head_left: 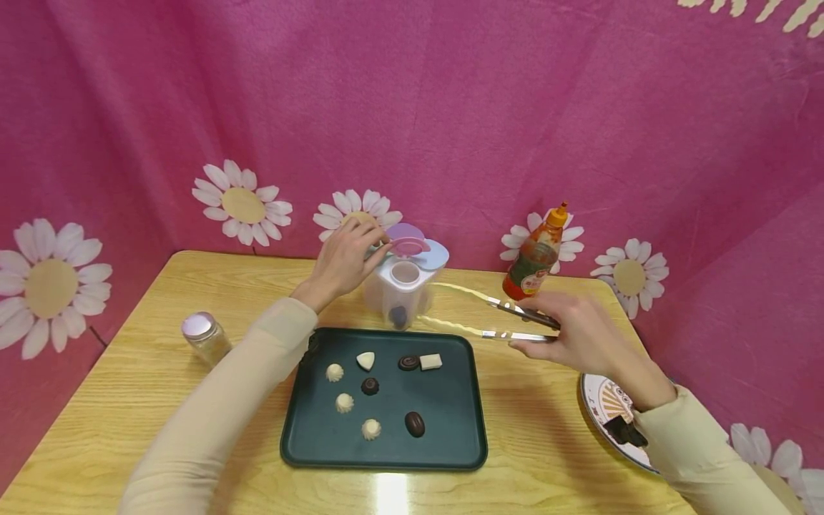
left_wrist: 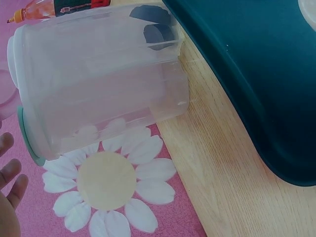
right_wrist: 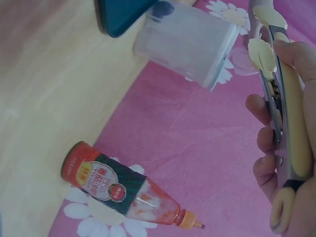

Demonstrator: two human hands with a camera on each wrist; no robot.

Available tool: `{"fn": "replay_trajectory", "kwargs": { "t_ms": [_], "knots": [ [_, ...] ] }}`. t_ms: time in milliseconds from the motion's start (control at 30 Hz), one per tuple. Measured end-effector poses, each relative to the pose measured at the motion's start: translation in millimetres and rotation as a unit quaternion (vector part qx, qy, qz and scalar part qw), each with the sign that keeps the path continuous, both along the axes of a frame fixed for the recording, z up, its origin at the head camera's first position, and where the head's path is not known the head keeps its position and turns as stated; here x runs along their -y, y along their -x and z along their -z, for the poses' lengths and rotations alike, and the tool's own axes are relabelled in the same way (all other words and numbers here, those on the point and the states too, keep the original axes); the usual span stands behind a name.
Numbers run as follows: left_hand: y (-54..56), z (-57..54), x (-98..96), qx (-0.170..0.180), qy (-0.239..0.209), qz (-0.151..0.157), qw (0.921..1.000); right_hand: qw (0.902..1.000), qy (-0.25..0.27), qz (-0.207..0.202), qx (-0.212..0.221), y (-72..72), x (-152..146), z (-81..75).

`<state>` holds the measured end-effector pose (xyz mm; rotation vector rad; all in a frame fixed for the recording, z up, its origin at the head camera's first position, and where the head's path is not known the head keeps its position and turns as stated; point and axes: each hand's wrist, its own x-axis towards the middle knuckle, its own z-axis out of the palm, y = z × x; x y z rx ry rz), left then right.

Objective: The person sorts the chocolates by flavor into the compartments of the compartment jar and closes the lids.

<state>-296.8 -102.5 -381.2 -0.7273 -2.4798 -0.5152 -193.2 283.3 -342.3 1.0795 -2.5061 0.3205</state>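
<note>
My left hand [head_left: 347, 257] is at the top of a clear plastic container [head_left: 376, 293] with several compartments. Thumb and forefinger pinch the edge of its raised pink lid [head_left: 409, 247]; the round opening beneath is uncovered. In the left wrist view, the other fingers [left_wrist: 11, 170] curl loosely beside a green lid [left_wrist: 29, 138]. Dark pieces [left_wrist: 158, 34] lie at the container's bottom. My right hand [head_left: 576, 332] grips a pair of tongs [head_left: 515, 336], whose pale-yellow tips are spread apart right of the container, with nothing seen between them.
A dark green tray [head_left: 444, 450] in front holds several white and dark chocolates. To its left stands a jar [head_left: 207, 337]. A red sauce bottle [head_left: 533, 261] stands behind the tongs. Under the right forearm, a plate [head_left: 595, 408] carries dark pieces. A pink flowered cloth [head_left: 450, 129] hangs behind.
</note>
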Motion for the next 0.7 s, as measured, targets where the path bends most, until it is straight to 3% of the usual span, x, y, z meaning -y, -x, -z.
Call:
{"fn": "replay_trajectory", "kwargs": {
  "t_ms": [267,700],
  "knots": [
    [0.0,0.2,-0.2,0.004,0.001,-0.001,1.0,1.0,-0.007,-0.001,0.003,-30.8,-6.9,19.9],
    [0.6,1.0,0.1,0.003,0.001,-0.001,1.0,0.9972,-0.012,0.008,0.073,-67.9,-4.3,67.5]
  ]
}}
